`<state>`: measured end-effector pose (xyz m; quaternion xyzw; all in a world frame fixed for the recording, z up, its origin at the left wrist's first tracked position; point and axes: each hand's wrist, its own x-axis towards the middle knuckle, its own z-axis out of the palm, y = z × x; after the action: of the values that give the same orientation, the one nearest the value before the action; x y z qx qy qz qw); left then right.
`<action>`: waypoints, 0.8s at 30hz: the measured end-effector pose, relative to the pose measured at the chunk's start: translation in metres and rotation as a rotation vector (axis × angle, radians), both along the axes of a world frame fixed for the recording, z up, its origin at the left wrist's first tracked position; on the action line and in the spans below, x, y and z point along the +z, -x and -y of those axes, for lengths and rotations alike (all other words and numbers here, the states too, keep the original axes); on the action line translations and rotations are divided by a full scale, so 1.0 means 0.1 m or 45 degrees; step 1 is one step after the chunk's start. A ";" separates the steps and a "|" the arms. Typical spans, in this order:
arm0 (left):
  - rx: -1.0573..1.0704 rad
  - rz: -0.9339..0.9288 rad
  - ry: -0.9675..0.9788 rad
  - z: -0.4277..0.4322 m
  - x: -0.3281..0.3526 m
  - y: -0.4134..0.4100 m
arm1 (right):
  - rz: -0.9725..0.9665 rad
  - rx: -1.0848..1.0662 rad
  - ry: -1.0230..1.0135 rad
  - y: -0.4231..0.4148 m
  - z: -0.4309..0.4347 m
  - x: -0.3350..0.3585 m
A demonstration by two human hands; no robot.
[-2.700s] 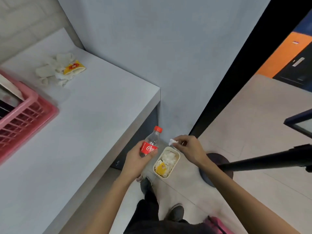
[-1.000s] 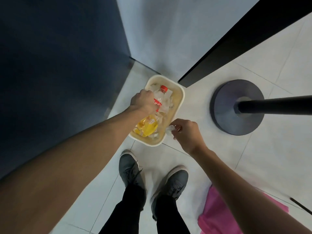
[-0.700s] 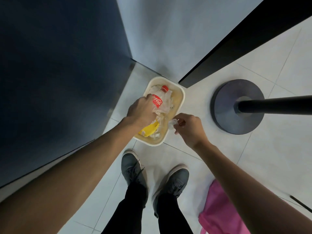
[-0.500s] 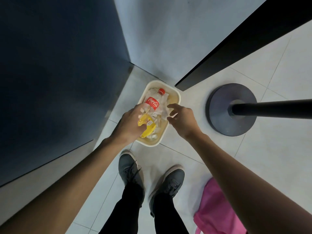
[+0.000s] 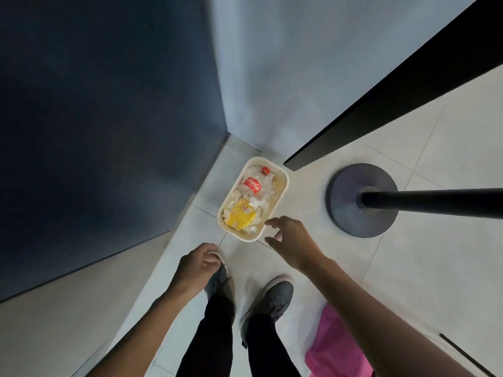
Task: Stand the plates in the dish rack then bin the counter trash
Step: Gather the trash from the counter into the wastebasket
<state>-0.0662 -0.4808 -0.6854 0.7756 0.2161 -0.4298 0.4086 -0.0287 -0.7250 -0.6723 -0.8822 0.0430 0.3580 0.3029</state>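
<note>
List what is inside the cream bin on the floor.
Inside the bin lie a Coca-Cola bottle, a yellow wrapper and crumpled white paper. Anything beneath them, and the bin's bottom, is covered.

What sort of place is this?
Likely an indoor corner of a workroom or studio: tiled floor, a small cream trash bin with a Coca-Cola bottle by the wall, a stand's round base.

bottle (image 5: 251, 184) now lying in bin (image 5: 285, 186), both hands (image 5: 194, 265) (image 5: 292, 240) empty, pulled back
</note>
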 end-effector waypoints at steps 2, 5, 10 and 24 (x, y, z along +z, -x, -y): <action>0.015 0.062 0.029 0.06 0.27 0.01 | 0.013 0.013 -0.034 0.10 -0.03 0.28; 0.030 0.131 0.042 0.15 0.69 0.01 | 0.059 0.047 -0.081 0.19 -0.09 0.76; 0.020 0.339 0.050 0.32 1.61 -0.04 | 0.191 0.022 -0.190 0.26 -0.14 1.70; 0.226 0.723 -0.017 0.43 3.87 0.58 | 0.429 0.275 -0.288 0.53 -0.03 3.76</action>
<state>-0.1240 -0.5239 -0.2988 0.8456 0.1629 -0.1567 0.4835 -0.0822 -0.7217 -0.2967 -0.8894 -0.1432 0.2386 0.3626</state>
